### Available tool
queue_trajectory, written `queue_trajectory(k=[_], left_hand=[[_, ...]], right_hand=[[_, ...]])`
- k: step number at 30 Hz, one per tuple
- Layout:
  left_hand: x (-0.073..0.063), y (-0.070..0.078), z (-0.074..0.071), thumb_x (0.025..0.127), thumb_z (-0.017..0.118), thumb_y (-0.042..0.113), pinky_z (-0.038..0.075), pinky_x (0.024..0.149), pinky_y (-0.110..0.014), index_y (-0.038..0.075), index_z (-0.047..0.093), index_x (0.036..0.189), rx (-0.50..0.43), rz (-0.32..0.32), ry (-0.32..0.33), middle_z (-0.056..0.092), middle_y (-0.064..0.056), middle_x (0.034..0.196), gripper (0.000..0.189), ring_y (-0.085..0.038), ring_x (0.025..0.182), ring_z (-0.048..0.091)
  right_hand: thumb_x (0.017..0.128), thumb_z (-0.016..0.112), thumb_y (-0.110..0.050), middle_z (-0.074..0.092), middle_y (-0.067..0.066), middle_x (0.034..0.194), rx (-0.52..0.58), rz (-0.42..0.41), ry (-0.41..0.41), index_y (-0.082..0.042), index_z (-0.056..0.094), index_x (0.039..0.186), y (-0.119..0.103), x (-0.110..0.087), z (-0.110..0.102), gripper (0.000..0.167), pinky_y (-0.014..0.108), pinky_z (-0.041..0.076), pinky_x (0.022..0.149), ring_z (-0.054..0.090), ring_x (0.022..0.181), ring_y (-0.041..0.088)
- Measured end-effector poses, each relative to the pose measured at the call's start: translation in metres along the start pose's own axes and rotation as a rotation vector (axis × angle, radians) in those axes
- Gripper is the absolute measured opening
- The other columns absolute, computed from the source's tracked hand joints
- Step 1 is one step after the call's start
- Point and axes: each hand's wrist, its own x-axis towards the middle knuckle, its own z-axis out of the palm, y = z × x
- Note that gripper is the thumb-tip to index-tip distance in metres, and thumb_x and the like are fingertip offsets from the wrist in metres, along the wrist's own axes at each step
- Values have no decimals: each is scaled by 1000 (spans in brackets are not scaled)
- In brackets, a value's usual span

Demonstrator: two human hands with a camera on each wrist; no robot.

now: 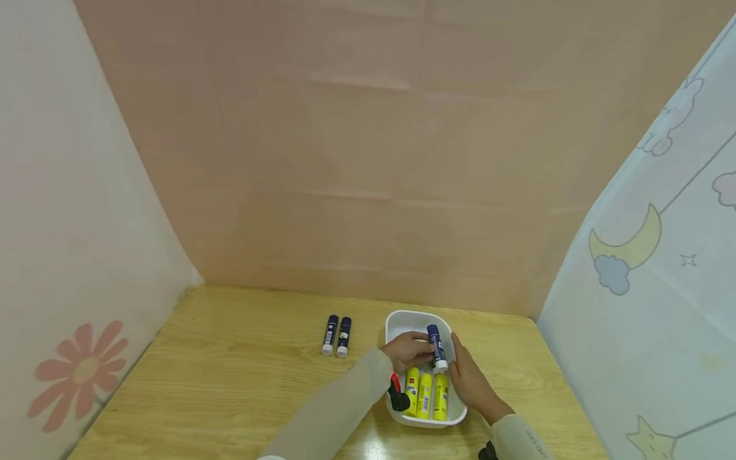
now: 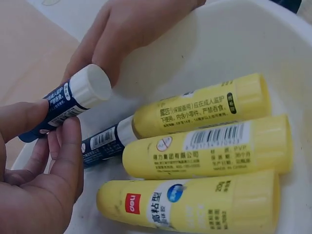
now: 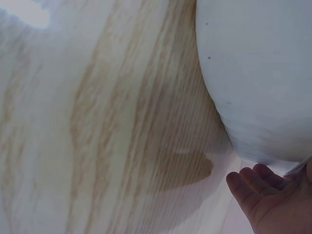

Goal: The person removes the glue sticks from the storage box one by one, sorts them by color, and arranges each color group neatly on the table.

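Observation:
My left hand (image 1: 409,350) pinches a navy glue stick (image 1: 436,345) between thumb and fingers, its white end toward me, over the white plastic tub (image 1: 402,315). In the left wrist view, another navy glue stick (image 2: 103,144) lies inside the tub, partly hidden behind the held one. Three yellow glue sticks (image 2: 207,146) lie side by side at the tub's near end. My right hand (image 1: 473,382) grips the tub's right side, thumb over the rim and fingers (image 3: 243,192) along the outer wall.
Two more navy glue sticks (image 1: 337,335) with white ends lie next to each other on the wooden table (image 1: 230,364), left of the tub. A brown backdrop (image 1: 368,191) rises behind the table, with printed cloth panels (image 1: 644,306) at both sides.

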Motion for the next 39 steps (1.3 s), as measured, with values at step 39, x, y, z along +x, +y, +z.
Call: queue_trajectory(k=[39], left_hand=[[-71,70,-220,102,47,4,30,112,-44,-7,29,147,-22,124,83,50,-23,131,49,-22,110,56]], right_hand=[[101,34,-5,19,27,155,15,64,-47,1,0,154,-6,20,4,63,57,21,111,21,141,45]])
